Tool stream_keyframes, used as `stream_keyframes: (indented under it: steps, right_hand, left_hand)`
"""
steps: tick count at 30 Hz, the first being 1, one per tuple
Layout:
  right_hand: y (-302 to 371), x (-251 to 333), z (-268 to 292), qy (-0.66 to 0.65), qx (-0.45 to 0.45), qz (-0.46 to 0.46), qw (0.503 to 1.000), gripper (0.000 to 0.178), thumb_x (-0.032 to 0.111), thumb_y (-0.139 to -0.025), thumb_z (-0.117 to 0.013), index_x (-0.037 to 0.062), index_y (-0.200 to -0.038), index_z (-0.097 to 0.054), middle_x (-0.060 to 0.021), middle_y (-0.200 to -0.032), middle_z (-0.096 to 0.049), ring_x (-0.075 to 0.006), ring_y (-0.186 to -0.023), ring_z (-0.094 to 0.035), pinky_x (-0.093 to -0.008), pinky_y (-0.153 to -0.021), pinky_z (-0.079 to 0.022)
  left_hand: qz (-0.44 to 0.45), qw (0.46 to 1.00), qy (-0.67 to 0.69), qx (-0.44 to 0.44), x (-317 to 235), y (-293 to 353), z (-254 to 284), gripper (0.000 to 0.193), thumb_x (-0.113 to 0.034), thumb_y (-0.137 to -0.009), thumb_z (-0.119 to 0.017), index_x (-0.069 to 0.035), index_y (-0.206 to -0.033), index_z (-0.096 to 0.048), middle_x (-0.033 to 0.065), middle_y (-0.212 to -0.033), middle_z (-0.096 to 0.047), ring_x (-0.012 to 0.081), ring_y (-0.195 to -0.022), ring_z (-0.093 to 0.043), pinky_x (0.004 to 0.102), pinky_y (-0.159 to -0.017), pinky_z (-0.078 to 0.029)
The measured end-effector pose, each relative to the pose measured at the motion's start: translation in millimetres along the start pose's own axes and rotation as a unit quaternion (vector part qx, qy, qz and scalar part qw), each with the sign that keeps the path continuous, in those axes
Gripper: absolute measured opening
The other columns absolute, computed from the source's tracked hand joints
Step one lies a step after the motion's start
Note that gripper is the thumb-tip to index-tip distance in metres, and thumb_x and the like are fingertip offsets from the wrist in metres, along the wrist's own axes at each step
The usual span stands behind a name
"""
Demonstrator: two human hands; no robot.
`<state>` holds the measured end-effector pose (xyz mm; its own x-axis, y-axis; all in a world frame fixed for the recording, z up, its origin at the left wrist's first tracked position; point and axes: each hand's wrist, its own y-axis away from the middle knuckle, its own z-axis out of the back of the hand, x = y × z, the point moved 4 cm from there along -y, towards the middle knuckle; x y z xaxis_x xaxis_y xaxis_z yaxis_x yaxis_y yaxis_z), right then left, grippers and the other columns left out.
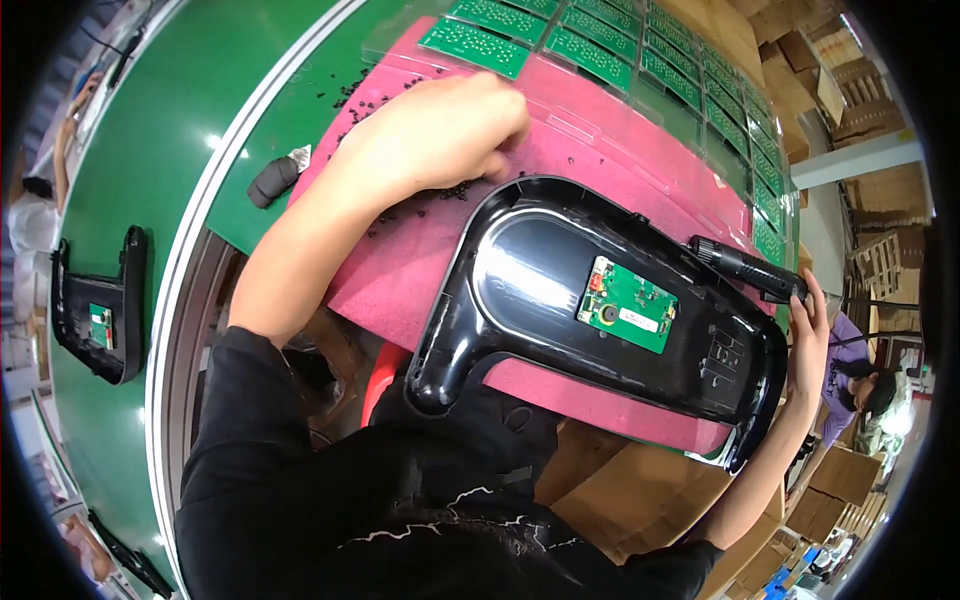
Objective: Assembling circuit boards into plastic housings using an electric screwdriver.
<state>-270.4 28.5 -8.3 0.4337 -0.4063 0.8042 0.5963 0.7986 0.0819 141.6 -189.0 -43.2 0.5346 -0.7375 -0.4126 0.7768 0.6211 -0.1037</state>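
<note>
A black plastic housing (530, 290) lies open side up on a pink mat (400, 265), its near edge by my body. A green circuit board (628, 305) sits inside it. My left hand (440, 130) is over the mat beyond the housing's left end, fingers curled down and pressed together among small black screws (410, 212); whatever they pinch is hidden. At the housing's right end, my right hand (808, 335) has its fingers around the rear end of a black electric screwdriver (745, 268), which lies along the housing's far edge.
Clear plastic trays with rows of green circuit boards (590, 55) stand at the far side. A dark grey wrapped object (272, 183) rests left of the mat. Another black housing (100, 305) lies on the green surface at left. A person in purple (848, 375) is at right, near cardboard boxes (845, 475).
</note>
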Motion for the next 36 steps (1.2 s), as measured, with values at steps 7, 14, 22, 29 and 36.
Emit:
stream_keyframes:
  steps: [7,14,22,29,36]
  right_hand:
    - [-22.9,25.8,-28.2,-0.184,-0.233,0.171,0.939,0.052,0.003,-0.090,-0.067,0.0063,-0.133,-0.039,-0.0082,-0.109,-0.058,-0.0147,-0.102,-0.057,-0.0261,-0.083,-0.048]
    - [5.1,99.2,-125.0,-0.399,0.043,0.109,0.910,0.040,0.024,-0.101,-0.053,0.0019,-0.132,-0.042,-0.0116,-0.108,-0.061,-0.0234,-0.097,-0.058,-0.0388,-0.089,-0.045]
    - [43.8,133.5,-110.9,-0.579,0.032,0.238,0.779,0.049,0.047,-0.095,-0.055,0.0035,-0.118,-0.054,-0.0020,-0.082,-0.048,-0.0167,-0.077,-0.046,-0.0430,-0.086,-0.039]
    - [94.5,167.3,-126.2,-0.618,0.108,0.296,0.721,0.053,0.052,-0.088,-0.061,0.0055,-0.112,-0.053,0.0013,-0.071,-0.050,-0.0093,-0.055,-0.044,-0.0286,-0.060,-0.036]
    - [111.9,182.7,-133.2,-0.577,0.096,0.323,0.744,0.049,0.045,-0.080,-0.070,0.0084,-0.105,-0.050,0.0040,-0.066,-0.048,-0.0069,-0.052,-0.044,-0.0258,-0.061,-0.037]
  left_hand:
    - [0.005,0.999,-0.032,0.013,6.5,0.7,-14.3,0.014,-0.001,-0.071,-0.071,0.000,-0.083,-0.064,0.0158,-0.087,-0.066,0.0345,-0.088,-0.065,0.0433,-0.073,-0.052]
    - [-0.030,0.999,-0.012,0.000,18.3,1.5,-18.1,0.006,-0.002,-0.078,-0.063,0.003,-0.081,-0.061,0.0198,-0.083,-0.065,0.0389,-0.085,-0.064,0.0458,-0.071,-0.050]
    - [-0.177,0.944,0.232,-0.152,-21.6,-11.9,8.2,0.012,-0.003,-0.088,-0.060,0.003,-0.097,-0.060,0.0154,-0.092,-0.066,0.0306,-0.090,-0.065,0.0359,-0.080,-0.051]
    - [-0.269,0.884,0.373,-0.088,-65.1,8.3,-9.8,0.026,-0.001,-0.080,-0.073,0.001,-0.104,-0.061,0.0107,-0.092,-0.070,0.0248,-0.085,-0.070,0.0326,-0.075,-0.057]
    - [-0.273,0.867,0.406,-0.091,-69.1,12.2,-4.6,0.026,0.002,-0.079,-0.073,0.001,-0.102,-0.062,0.0109,-0.090,-0.069,0.0245,-0.081,-0.070,0.0320,-0.072,-0.057]
